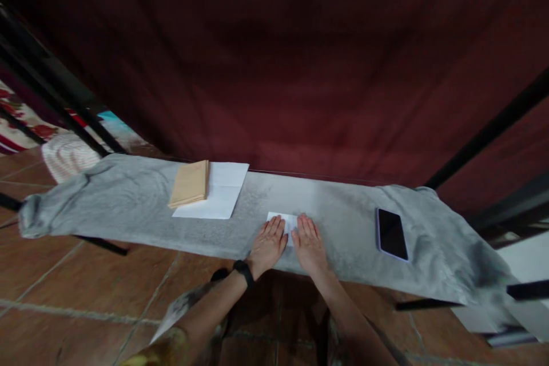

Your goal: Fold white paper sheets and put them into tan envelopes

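Note:
A small white piece of paper (290,221) lies on the grey cloth near the front edge of the bench, partly hidden under both hands. My left hand (268,245), with a dark band on its wrist, rests flat on the paper's left side, fingers stretched forward. On the right side, my right hand (309,241) presses flat too, fingers straight and close together. A narrow strip of the paper shows between them and beyond the fingertips. Neither hand grips anything.
A folded tan paper stack (190,183) sits on a larger white sheet (225,189) to the left. To the right lies a phone (392,234) with a dark screen. Grey cloth (128,200) covers the bench, and a dark red curtain (300,68) hangs behind it.

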Motion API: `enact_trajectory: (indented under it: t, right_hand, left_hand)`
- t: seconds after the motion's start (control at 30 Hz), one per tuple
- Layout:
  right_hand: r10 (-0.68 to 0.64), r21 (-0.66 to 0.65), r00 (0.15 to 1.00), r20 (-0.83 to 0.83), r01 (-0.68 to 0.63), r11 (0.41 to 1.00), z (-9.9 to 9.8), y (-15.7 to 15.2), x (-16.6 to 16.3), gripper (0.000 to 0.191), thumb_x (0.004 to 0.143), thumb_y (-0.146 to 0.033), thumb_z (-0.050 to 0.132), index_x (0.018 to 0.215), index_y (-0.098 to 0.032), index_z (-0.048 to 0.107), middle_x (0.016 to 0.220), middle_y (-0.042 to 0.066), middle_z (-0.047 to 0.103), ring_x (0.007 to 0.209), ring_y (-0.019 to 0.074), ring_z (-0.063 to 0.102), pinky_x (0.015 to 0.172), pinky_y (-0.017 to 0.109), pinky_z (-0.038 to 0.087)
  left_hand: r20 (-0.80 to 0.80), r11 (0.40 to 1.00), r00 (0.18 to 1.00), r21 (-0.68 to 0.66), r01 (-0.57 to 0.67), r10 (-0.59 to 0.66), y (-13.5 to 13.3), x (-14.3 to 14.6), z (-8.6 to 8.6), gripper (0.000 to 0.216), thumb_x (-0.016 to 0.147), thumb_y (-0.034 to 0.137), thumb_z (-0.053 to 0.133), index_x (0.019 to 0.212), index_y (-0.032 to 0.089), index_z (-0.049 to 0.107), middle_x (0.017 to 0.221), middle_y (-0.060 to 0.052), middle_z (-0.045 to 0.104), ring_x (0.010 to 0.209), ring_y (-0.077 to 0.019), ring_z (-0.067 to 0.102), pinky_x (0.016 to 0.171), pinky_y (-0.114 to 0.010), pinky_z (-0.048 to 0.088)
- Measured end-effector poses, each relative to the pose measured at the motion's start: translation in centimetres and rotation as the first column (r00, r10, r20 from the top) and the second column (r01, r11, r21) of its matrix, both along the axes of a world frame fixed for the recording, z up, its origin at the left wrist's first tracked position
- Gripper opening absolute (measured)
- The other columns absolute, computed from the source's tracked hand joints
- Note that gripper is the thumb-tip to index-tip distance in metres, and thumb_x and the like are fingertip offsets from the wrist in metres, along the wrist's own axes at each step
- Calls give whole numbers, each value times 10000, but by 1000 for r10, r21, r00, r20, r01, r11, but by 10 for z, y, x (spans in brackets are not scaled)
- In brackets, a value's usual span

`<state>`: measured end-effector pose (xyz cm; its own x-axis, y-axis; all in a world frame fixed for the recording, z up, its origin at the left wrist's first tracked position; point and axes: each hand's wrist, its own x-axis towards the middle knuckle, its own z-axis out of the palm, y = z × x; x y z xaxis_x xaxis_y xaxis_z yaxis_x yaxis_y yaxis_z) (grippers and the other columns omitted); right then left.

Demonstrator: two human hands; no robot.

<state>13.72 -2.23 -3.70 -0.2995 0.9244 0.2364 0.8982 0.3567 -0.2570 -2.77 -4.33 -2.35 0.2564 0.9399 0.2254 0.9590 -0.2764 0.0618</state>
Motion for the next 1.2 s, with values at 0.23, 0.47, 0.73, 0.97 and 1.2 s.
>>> enact_trajectory:
  t: [0.23, 0.47, 0.73, 0.97, 1.2]
  right_hand:
    - [74, -62, 997, 29, -72, 995, -5, -8, -5, 605, 1068, -427, 225, 1533, -74, 381, 1605, 148, 332, 1488, 258, 338, 1224, 473, 243]
    - [32, 92, 998, 55, -37, 995, -20, -8, 16, 569, 1060, -388, 286, 1522, -81, 411, 1575, 156, 395, 1442, 280, 414, 1203, 481, 275]
    - [69, 129, 992, 110, -84, 988, -26, -8, 26, 569, 1059, -391, 266, 1528, -100, 408, 1582, 143, 392, 1458, 271, 386, 1200, 475, 286]
    - [37, 4, 994, 103, -38, 999, -14, 4, 20, 570, 1055, -338, 198, 1455, -76, 510, 1530, 156, 479, 1450, 266, 404, 1182, 495, 326]
    - [131, -86, 991, 12, -129, 988, -7, 12, -15, 595, 1067, -368, 122, 1513, -127, 432, 1535, 129, 483, 1441, 202, 420, 1173, 445, 372]
  left_hand:
    - [-50, 998, 999, -59, -8, 5, 0, 7, 1, 525, 999, 241, 340, 1498, 96, 416, 1591, -169, 388, 1475, -264, 364, 1182, -443, 340]
    - [-28, 1000, 999, -4, -28, 28, -1, 1, -3, 584, 1025, 377, 313, 1512, 60, 369, 1567, -199, 412, 1476, -273, 362, 1204, -485, 294]
    - [-31, 984, 984, -27, 177, -178, 8, -4, -2, 515, 1027, 322, 348, 1526, 206, 386, 1617, -91, 366, 1500, -235, 315, 1239, -492, 207]
    - [51, 980, 980, -37, 197, -195, 9, -3, -7, 521, 1024, 332, 339, 1511, 166, 418, 1592, -115, 406, 1490, -256, 329, 1241, -503, 189]
    - [49, 976, 975, -24, 217, -216, 9, 2, -5, 561, 1008, 328, 368, 1511, 83, 402, 1554, -186, 440, 1481, -307, 340, 1231, -523, 188]
